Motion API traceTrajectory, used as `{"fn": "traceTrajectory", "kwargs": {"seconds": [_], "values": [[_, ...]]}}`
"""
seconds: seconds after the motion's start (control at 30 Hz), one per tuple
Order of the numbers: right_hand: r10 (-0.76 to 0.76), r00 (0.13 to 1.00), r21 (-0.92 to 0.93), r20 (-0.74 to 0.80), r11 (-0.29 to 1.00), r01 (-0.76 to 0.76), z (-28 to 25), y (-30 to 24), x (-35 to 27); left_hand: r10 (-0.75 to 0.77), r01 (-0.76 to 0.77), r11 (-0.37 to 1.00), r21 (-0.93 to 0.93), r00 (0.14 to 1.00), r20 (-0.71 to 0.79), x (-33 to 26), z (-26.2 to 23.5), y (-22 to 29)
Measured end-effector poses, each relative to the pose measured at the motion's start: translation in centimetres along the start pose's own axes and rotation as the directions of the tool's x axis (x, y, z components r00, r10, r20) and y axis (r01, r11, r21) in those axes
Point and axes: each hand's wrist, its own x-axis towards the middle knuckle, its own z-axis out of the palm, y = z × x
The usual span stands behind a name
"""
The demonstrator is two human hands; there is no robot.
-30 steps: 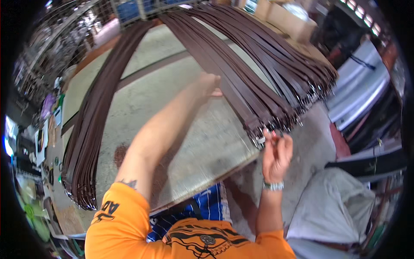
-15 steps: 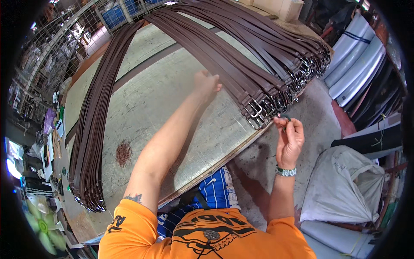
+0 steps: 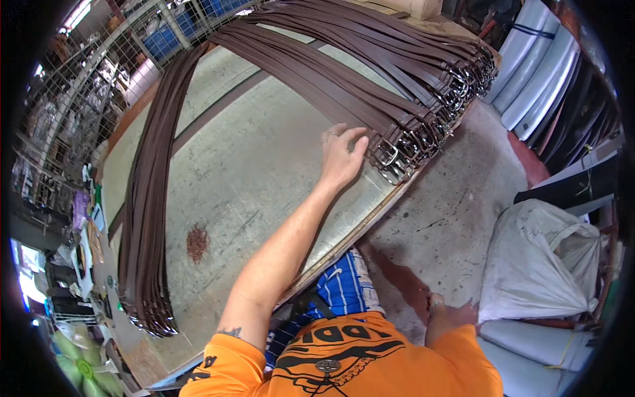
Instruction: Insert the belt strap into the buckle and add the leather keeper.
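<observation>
My left hand [image 3: 344, 157] reaches over the metal-topped table, its fingers curved and apart. The fingertips are at the near edge of the middle row of dark brown belts [image 3: 317, 79], close to their silver buckles [image 3: 388, 156]. Whether they touch the leather I cannot make out. Low on the right, beside my body, is my right hand [image 3: 436, 306]. It is small in view against the floor and its fingers do not show clearly, nor does anything in them.
A second belt bundle [image 3: 151, 198] lies along the table's left side, and another [image 3: 370, 40] at the far right. Reddish-brown crumbs [image 3: 198, 243] lie on the tabletop [image 3: 258, 178]. A white sack [image 3: 536, 264] and grey rolls [image 3: 529, 73] stand on the right; a green fan [image 3: 83, 367] is lower left.
My left hand has moved right toward the buckles, and its fingers have spread from a closed shape. My right hand, which pinched something small and dark by the buckles, has dropped toward my side.
</observation>
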Motion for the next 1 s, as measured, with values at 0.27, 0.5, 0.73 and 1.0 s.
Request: {"fn": "traceTrajectory", "kwargs": {"seconds": [0.27, 0.5, 0.73, 1.0], "values": [[0.054, 0.977, -0.061, 0.208, 0.997, -0.042, 2.3, -0.9, -9.7, 0.131, -0.131, 0.989, -0.072, 0.991, 0.000, -1.0, -0.3, 0.4], [-0.142, 0.986, 0.494, 0.082, 0.866, 0.084, 0.8, -10.9, -6.7, 0.186, -0.179, 0.979, -0.093, 0.980, 0.073, -1.0, -0.7, 1.5], [-0.334, 0.935, 0.356, 0.116, 0.893, 0.275, 6.0, -12.5, -6.7, 0.263, -0.329, 0.882, 0.338, 0.937, 0.228, -6.0, 1.4, 6.3], [-0.043, 0.895, 0.535, 0.444, 0.814, -0.227, 11.4, -9.6, -8.1, 0.248, -0.294, 0.895, 0.335, 0.953, 0.172, -6.2, -1.6, 4.1]]}}
